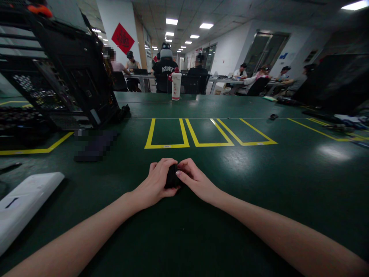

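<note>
A small black object (172, 177), too dark to name, is between my two hands just above or on the green table (184, 238). My left hand (157, 179) wraps round its left side, with the fingers over the top and the thumb along the lower edge. On its right side, my right hand (194, 179) pinches it with thumb and bent fingers. Much of the object is hidden by my fingers. Beyond my hands, yellow tape outlines (167, 146) mark the table.
An open computer case (86, 84) stands at the left, near a dark pixelated flat item (96, 146). A white device (25, 204) lies at the lower left. A patterned cup (176, 86) stands at the far edge. A small dark ring (273, 116) lies right. Several people sit beyond.
</note>
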The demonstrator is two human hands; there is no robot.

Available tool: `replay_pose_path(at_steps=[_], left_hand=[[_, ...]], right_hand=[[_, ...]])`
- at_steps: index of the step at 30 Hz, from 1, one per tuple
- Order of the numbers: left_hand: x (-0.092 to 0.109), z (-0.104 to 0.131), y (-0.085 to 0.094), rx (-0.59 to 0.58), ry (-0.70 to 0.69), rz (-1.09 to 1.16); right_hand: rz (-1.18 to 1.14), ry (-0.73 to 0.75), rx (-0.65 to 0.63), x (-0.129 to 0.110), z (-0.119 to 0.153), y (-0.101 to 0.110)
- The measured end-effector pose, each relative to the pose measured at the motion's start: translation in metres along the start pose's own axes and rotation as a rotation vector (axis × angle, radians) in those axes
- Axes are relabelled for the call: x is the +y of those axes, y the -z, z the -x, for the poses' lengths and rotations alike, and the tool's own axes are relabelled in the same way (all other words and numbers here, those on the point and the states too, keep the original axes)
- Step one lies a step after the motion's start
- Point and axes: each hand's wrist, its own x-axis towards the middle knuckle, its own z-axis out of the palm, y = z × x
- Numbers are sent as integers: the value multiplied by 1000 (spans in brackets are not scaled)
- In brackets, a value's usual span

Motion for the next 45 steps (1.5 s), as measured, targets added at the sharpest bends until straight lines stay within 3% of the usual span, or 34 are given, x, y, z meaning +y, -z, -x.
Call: replay_pose_path(at_steps=[5, 10, 19, 26, 36, 41, 45], left_hand=[[0, 0, -1, 2, -3, -2], [1, -1, -1, 5, 0, -19], [1, 0, 0, 0, -13, -20], [0, 0, -1, 11, -9, 8], [3, 0, 1, -4, -6, -3], [3, -1, 1, -12, 0, -5], [2, 0, 1, 7, 0, -1]], right_hand=[[-3, 6, -62, 0, 0, 2], [-4, 81, -27, 1, 0, 2], [-46, -40, -7, -1, 1, 0], [-75, 86, -51, 0, 1, 4], [-79, -5, -16, -2, 1, 2], [-84, 87, -54, -1, 3, 3], [-103, 52, -24, -2, 3, 2]])
